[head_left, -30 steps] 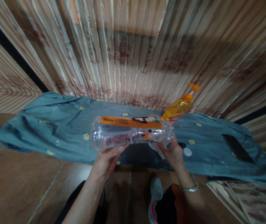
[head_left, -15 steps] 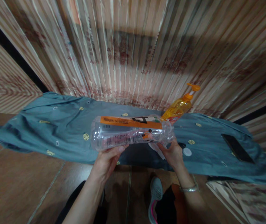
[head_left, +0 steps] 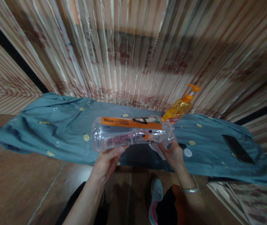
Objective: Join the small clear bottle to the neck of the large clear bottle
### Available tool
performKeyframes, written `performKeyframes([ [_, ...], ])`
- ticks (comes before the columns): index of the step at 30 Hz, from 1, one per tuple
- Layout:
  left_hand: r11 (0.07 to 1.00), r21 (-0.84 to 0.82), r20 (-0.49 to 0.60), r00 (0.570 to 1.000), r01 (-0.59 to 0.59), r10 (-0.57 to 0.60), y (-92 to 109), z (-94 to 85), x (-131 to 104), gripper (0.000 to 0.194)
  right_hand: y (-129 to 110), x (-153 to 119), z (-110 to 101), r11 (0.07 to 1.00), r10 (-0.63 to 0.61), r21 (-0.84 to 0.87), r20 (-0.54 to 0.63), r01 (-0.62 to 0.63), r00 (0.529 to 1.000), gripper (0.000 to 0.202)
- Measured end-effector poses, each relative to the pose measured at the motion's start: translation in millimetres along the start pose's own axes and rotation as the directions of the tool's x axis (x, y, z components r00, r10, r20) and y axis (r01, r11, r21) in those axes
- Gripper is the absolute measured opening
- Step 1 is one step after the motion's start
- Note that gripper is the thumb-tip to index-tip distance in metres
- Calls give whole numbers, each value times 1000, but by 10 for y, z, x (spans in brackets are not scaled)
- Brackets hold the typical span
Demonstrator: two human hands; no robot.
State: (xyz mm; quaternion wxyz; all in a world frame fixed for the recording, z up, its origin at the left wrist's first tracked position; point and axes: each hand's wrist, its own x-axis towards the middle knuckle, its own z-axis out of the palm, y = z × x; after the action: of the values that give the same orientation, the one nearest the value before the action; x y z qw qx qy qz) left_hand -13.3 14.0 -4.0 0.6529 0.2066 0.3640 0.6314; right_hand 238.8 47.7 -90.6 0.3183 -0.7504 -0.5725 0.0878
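A large clear plastic bottle [head_left: 124, 134] with an orange label lies sideways between my hands, its neck to the right. Near its base, my left hand [head_left: 110, 157] grips it from below, thumb along the near side. My right hand [head_left: 172, 153] holds the neck end, its fingers partly hidden by the bottle. Something white and thin [head_left: 157, 150] shows beside my right hand, under the bottle. Behind the neck stands a pump bottle [head_left: 179, 109] of yellow liquid with an orange pump top.
Teal patterned cloth [head_left: 60, 125] covers the long narrow surface. A white round lid [head_left: 188, 152] lies beside a small dark round item [head_left: 182, 146], right of my right hand. Farther right rests a black phone [head_left: 238, 149]. A pleated curtain [head_left: 133, 62] hangs behind.
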Motion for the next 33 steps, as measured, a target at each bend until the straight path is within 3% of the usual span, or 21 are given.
performKeyframes([
  [33, 1000, -13, -23, 1000, -3, 3, -2, 13, 3, 35, 43, 7, 22, 999, -40, -17, -17, 40, 999, 60],
])
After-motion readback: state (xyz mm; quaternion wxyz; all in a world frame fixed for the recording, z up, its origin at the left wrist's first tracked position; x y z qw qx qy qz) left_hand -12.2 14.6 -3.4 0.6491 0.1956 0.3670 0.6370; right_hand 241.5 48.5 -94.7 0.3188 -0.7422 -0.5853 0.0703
